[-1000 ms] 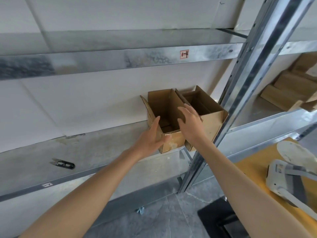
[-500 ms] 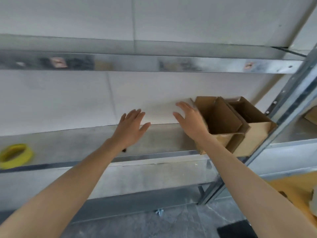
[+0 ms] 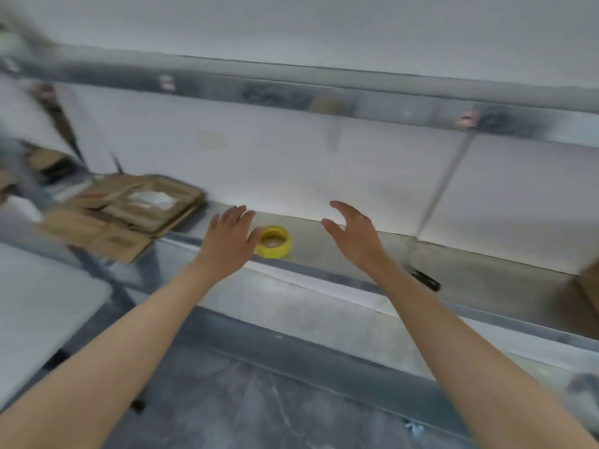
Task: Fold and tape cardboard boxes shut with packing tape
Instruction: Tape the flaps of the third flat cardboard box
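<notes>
Metal shelf [image 3: 492, 280] | yellow tape roll [image 3: 274, 242] | flattened cardboard [image 3: 123, 215] left | grey floor [image 3: 246, 400]

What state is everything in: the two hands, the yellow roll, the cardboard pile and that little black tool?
Left hand: open, fingers spread, holding nothing, beside the tape.
Right hand: open, fingers loosely curved, holding nothing.
Yellow roll of packing tape: lying flat on the grey metal shelf, hole up, ungripped.
Flattened brown cardboard boxes: piled flat, not folded up, blurred.
Small black tool: lying on the shelf, partly hidden by the right forearm.
</notes>
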A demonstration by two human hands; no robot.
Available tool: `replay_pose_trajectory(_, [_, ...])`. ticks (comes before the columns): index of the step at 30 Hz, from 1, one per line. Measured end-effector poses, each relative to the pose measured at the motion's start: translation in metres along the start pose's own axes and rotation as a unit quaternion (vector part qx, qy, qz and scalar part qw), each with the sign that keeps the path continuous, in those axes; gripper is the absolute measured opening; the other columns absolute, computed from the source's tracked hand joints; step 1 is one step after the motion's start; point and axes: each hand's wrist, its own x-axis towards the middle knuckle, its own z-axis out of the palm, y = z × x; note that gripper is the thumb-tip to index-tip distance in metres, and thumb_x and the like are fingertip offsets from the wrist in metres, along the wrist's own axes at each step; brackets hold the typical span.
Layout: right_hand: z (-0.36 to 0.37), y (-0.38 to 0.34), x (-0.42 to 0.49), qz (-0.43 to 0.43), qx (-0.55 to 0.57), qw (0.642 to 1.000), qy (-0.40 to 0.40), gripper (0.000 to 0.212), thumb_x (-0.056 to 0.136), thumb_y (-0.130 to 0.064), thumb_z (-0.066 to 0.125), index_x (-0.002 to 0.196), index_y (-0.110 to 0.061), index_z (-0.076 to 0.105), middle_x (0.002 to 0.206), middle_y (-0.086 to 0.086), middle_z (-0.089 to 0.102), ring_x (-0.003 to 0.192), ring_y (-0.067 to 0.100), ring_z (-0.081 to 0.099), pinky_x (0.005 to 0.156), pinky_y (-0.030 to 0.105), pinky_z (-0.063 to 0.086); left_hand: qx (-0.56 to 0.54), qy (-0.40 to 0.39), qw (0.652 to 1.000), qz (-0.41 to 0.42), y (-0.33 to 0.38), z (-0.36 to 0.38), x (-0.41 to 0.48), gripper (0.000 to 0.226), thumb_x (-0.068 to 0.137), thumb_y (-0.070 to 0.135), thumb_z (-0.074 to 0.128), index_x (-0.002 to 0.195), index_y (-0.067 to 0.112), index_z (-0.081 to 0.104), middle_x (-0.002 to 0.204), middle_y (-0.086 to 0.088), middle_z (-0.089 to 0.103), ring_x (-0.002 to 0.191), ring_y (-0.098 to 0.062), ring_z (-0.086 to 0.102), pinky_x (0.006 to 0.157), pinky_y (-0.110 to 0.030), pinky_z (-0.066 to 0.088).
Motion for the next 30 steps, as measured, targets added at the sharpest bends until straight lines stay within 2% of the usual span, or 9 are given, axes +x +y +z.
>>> replay_pose_trajectory(6, [0.099,-0.078,0.043,-0.038,0.038,0.996,-0.077,0.047,0.097,-0.033,0.051,0.14,-0.017,0.044,0.147,0.0,0.043,0.134,0.017,0.039,0.107,0.026,0.028,0.022,0.005,0.993,-0.115,-0.123,-0.022,-0.034,0.044,0.1,0.029,0.041,0.137,0.005,0.044,0.144,-0.014,0.042,0.133,-0.033,0.037,0.108,-0.045,0.025])
replay_pose_trajectory(9, [0.147,-0.108,0.068,-0.067,0.035,0.99,-0.12,0.046,0.097,-0.031,0.051,0.14,-0.015,0.044,0.145,0.001,0.045,0.133,0.018,0.04,0.103,0.02,0.025,0.015,0.013,0.987,-0.158,-0.178,-0.024,-0.042,0.028,0.097,0.024,0.043,0.112,0.004,0.055,0.123,-0.014,0.055,0.115,-0.036,0.049,0.097,-0.044,0.033])
replay_pose_trajectory(11, [0.177,-0.123,0.087,-0.075,0.048,0.985,-0.147,0.047,0.097,-0.029,0.052,0.14,-0.014,0.044,0.144,0.002,0.046,0.129,0.02,0.045,0.097,0.016,0.026,0.018,0.013,0.981,-0.195,-0.208,-0.026,-0.041,0.017,0.095,0.021,0.043,0.092,0.006,0.05,0.103,-0.012,0.057,0.099,-0.034,0.052,0.086,-0.04,0.033])
replay_pose_trajectory(12, [0.191,-0.129,0.097,-0.075,0.054,0.983,-0.158,0.047,0.097,-0.029,0.052,0.14,-0.014,0.044,0.144,0.001,0.046,0.128,0.021,0.046,0.096,0.016,0.027,0.02,0.011,0.977,-0.21,-0.223,-0.025,-0.038,0.017,0.095,0.022,0.041,0.089,0.006,0.047,0.1,-0.011,0.056,0.097,-0.033,0.052,0.085,-0.039,0.033])
replay_pose_trajectory(17, [0.257,-0.147,0.153,-0.064,0.08,0.973,-0.205,0.049,0.097,-0.031,0.05,0.143,-0.016,0.041,0.146,0.001,0.044,0.133,0.017,0.04,0.103,0.024,0.031,0.025,-0.024,0.968,-0.248,-0.297,-0.012,-0.007,0.032,0.096,0.028,0.035,0.116,0.007,0.049,0.123,-0.01,0.053,0.116,-0.032,0.047,0.1,-0.041,0.031])
replay_pose_trajectory(21, [0.299,-0.153,0.191,-0.044,0.081,0.966,-0.242,0.05,0.097,-0.031,0.05,0.144,-0.015,0.039,0.147,0.002,0.043,0.135,0.019,0.038,0.107,0.031,0.033,0.002,-0.027,0.963,-0.267,-0.338,-0.007,0.024,0.019,0.096,0.025,0.035,0.1,0.013,0.049,0.11,-0.001,0.052,0.111,-0.023,0.047,0.095,-0.036,0.03])
replay_pose_trajectory(24, [0.326,-0.157,0.214,-0.029,0.079,0.965,-0.247,0.051,0.096,-0.03,0.051,0.143,-0.014,0.039,0.146,0.003,0.044,0.133,0.019,0.04,0.104,0.031,0.034,-0.01,-0.043,0.956,-0.29,-0.367,-0.002,0.046,0.02,0.096,0.026,0.035,0.103,0.012,0.047,0.114,-0.003,0.052,0.114,-0.025,0.047,0.1,-0.041,0.032])
replay_pose_trajectory(28, [0.358,-0.159,0.229,-0.009,0.071,0.966,-0.248,0.055,0.093,-0.035,0.054,0.142,-0.015,0.038,0.142,0.003,0.042,0.122,0.016,0.044,0.093,0.027,0.038,-0.021,-0.074,0.947,-0.311,-0.395,0.003,0.076,0.042,0.1,0.032,0.03,0.133,0.01,0.04,0.143,-0.011,0.041,0.133,-0.029,0.034,0.112,-0.045,0.022])
replay_pose_trajectory(30, [0.371,-0.161,0.232,0.011,0.064,0.969,-0.237,0.061,0.09,-0.041,0.056,0.143,-0.015,0.037,0.142,-0.001,0.036,0.121,0.014,0.042,0.091,0.026,0.038,-0.018,-0.079,0.95,-0.301,-0.409,0.006,0.093,0.046,0.101,0.035,0.029,0.14,0.012,0.035,0.149,-0.01,0.035,0.136,-0.029,0.032,0.112,-0.045,0.019])
